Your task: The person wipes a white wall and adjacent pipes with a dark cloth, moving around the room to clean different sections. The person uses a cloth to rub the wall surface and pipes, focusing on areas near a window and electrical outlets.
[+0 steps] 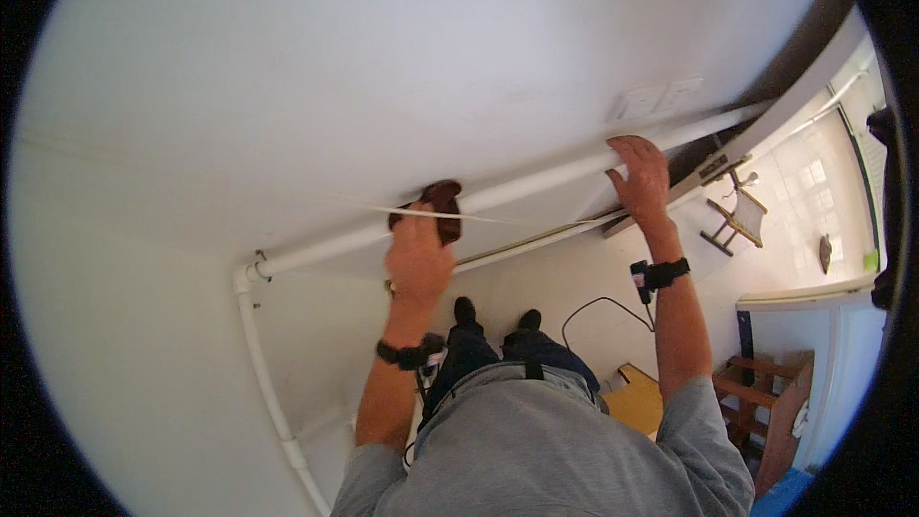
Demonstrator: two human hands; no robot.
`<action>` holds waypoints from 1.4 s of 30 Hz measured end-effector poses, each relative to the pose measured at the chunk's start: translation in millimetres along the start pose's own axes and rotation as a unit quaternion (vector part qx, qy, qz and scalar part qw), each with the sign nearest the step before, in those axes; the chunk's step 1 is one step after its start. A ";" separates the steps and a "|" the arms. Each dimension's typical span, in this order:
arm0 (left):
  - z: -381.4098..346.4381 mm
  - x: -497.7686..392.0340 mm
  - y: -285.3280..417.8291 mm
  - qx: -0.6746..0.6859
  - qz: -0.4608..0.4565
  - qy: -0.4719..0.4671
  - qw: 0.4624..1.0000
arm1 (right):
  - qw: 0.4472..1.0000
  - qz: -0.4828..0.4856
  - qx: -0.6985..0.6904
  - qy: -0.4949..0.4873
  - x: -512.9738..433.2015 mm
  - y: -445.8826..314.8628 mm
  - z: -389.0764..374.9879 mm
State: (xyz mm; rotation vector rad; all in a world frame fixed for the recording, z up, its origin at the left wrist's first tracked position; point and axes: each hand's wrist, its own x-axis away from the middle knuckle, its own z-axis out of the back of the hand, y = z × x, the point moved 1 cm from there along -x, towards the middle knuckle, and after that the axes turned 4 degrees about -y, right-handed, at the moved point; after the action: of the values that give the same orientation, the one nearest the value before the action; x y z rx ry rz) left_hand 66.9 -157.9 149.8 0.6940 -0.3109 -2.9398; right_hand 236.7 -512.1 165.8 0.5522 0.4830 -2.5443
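A long white pipe (pixel 535 179) runs slantwise along the white wall before me. My left hand (pixel 420 262) presses a dark reddish-brown cloth (pixel 446 219) around the pipe; the hand is slightly blurred. Part of the cloth is hidden under my fingers. Farther right, my right hand (pixel 642 179) straddles the same pipe, fingers over its upper edge and thumb at the lower edge. A thin pale cord (pixel 488 219) crosses in front of the cloth. Both wrists carry black straps with small devices.
The pipe meets an elbow (pixel 245 278) at the left corner and turns down. Wall switches (pixel 646 100) sit above the pipe at right. A folding stool (pixel 739 219) stands on the floor beyond the doorway. A wooden rack (pixel 772 402) is at lower right, and a black cable (pixel 603 299) loops by my right arm.
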 end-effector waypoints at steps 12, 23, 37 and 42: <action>-4.0 -14.6 -3.6 -0.024 -0.027 0.055 0.998 | 0.995 -0.043 -0.071 0.062 7.9 -8.0 -9.8; 5.6 -24.4 1.0 0.004 -0.101 -0.038 0.994 | 0.994 -0.072 -0.058 0.049 10.0 13.7 3.5; -33.2 -66.7 105.9 0.011 -0.225 -0.033 0.974 | 0.988 -0.135 -0.075 0.031 14.5 73.0 18.5; -29.6 -55.3 97.4 -0.009 -0.233 -0.044 0.971 | 0.967 -0.238 0.090 0.022 33.8 129.5 42.8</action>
State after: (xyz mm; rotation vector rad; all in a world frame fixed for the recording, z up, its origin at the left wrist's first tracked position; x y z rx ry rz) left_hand 134.9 -249.7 169.4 0.7195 -0.1415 -3.4200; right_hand 265.5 -649.3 156.8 0.6171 0.4442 -3.0629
